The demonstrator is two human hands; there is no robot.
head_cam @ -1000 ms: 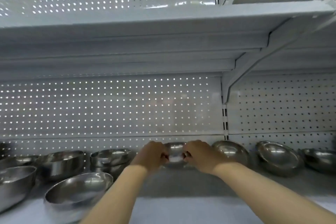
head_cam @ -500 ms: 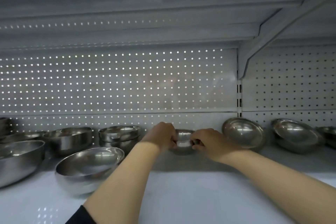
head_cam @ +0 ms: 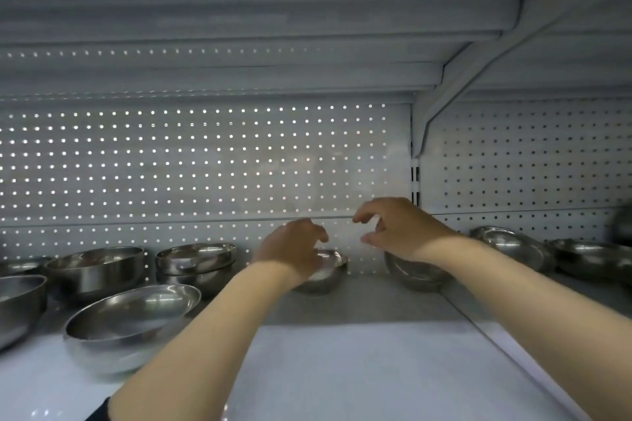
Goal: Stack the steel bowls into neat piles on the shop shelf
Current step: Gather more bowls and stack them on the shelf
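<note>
Small steel bowl (head_cam: 325,272) at frame centre under the gripping left hand (head_cam: 294,251); right hand (head_cam: 398,227) loosely spread, holding nothing, above another bowl (head_cam: 415,273); stacked bowls (head_cam: 196,265) at left.

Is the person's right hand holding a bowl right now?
No, the right hand hovers with loosely curled fingers above the shelf, gripping nothing.

Steel bowls (head_cam: 131,314) — shiny silver; shelf (head_cam: 342,369) white; back panel (head_cam: 205,164) pale grey — dotted perforations.
</note>
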